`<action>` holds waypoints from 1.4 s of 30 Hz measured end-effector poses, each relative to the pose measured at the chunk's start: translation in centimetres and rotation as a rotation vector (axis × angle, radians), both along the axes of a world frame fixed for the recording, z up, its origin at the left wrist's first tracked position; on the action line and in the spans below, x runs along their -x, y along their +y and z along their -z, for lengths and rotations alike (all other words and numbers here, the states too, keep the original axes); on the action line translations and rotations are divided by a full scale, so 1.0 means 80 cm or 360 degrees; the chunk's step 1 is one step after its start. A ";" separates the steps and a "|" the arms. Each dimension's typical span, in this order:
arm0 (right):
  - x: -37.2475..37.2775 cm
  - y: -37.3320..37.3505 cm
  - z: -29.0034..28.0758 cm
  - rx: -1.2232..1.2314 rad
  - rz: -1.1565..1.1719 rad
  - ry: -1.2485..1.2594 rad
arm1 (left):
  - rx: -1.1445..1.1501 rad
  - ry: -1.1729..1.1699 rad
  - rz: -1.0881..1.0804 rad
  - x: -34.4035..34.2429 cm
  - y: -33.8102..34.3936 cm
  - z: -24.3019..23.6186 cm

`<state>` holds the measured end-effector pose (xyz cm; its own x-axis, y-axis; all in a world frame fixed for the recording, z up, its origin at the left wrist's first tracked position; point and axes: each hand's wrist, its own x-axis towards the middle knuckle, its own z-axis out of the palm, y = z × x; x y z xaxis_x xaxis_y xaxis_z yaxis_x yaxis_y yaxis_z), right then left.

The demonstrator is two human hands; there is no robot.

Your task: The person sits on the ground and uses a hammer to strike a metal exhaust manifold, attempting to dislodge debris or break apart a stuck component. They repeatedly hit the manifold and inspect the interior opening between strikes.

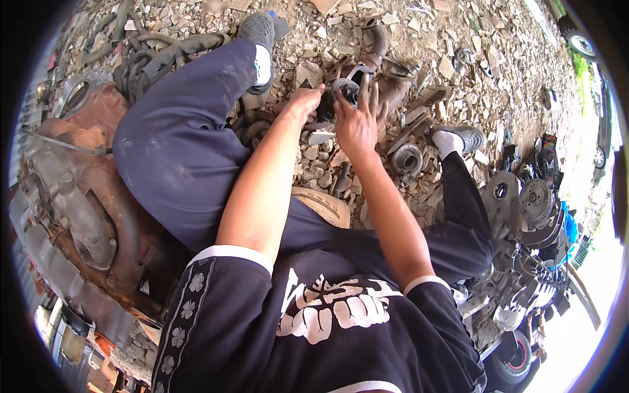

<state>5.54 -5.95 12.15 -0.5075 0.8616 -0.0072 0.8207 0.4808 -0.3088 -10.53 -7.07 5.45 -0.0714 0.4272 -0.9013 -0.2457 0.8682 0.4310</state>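
A rusty engine part with curved pipes (379, 44) lies on the stony ground between my feet. Toward its near side is a round housing (345, 90) with a dark hollow. My right hand (358, 128) rests over this housing, its fingers stretched and spread across the part. Close at the housing's left side, my left hand (304, 105) is closed with curled fingers. Whatever it grips is hidden by the fingers and the part. A round ringed metal piece (407, 160) lies to the right of my right hand.
Large rusty engine castings (98, 190) stand close on my left. Dark hoses (157, 56) lie at the far left. On the right are piled metal parts, including a round disc (536, 200), and a wheel (512, 359). Loose stones cover the ground.
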 end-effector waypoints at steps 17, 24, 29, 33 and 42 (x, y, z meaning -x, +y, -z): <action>0.020 0.034 0.019 0.0007 0.0027 -0.0060 | -0.0070 -0.0050 -0.0077 -0.003 0.004 0.005; -0.012 0.004 -0.003 0.0119 -0.0107 -0.0082 | 0.0051 0.0159 -0.0136 -0.005 0.002 -0.005; 0.002 0.022 0.002 0.0044 -0.0108 -0.0001 | -0.0022 0.0135 -0.0107 -0.005 0.003 -0.005; 0.020 0.057 0.036 0.0116 0.0019 0.0003 | 0.0042 0.0164 -0.0041 -0.012 0.015 -0.019; -0.019 0.010 -0.005 0.0043 -0.0177 -0.0044 | 0.0005 -0.0005 0.0001 -0.001 0.001 -0.003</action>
